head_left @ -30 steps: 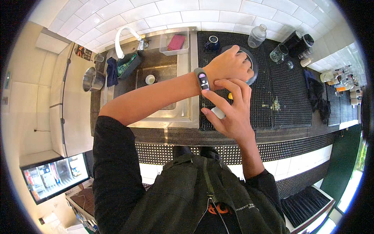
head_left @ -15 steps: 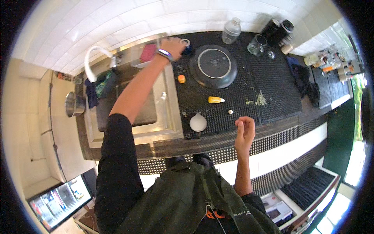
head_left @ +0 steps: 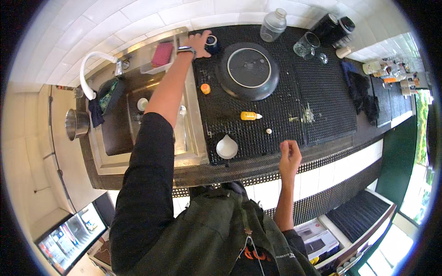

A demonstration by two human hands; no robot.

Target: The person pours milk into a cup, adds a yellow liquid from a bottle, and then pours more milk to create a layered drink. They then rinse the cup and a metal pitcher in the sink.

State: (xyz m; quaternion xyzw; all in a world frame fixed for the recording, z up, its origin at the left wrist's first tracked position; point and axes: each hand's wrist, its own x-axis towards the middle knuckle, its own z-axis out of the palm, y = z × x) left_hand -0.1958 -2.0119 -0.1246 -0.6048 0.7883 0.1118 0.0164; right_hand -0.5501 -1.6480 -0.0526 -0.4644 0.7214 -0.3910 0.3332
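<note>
My left hand (head_left: 199,45) reaches to the back of the counter, beside the sink. Its fingers are spread at the left side of a small dark blue cup (head_left: 211,43), which stands upright with its light rim showing. Whether they still touch the cup is hard to tell. Over the front edge my right hand (head_left: 289,157) hovers with curled fingers; nothing shows in it. Nearest to it lies a small white cap-like piece (head_left: 269,131). A yellow squeeze bottle (head_left: 248,116) lies on its side, and a small white pouring pot (head_left: 227,147) stands near the front edge.
A dark pan (head_left: 249,73) lies upside down on the black mat. Behind it are a clear shaker (head_left: 273,25) and a glass mug (head_left: 305,45). An orange-capped item (head_left: 205,89) sits near the sink (head_left: 199,138). A pink sponge (head_left: 162,54) rests in a clear tray.
The dark blue cup, mostly covered by my left hand before, now shows upright a little farther back. My left fingers have spread. My right hand stays curled; the view has shifted slightly.
</note>
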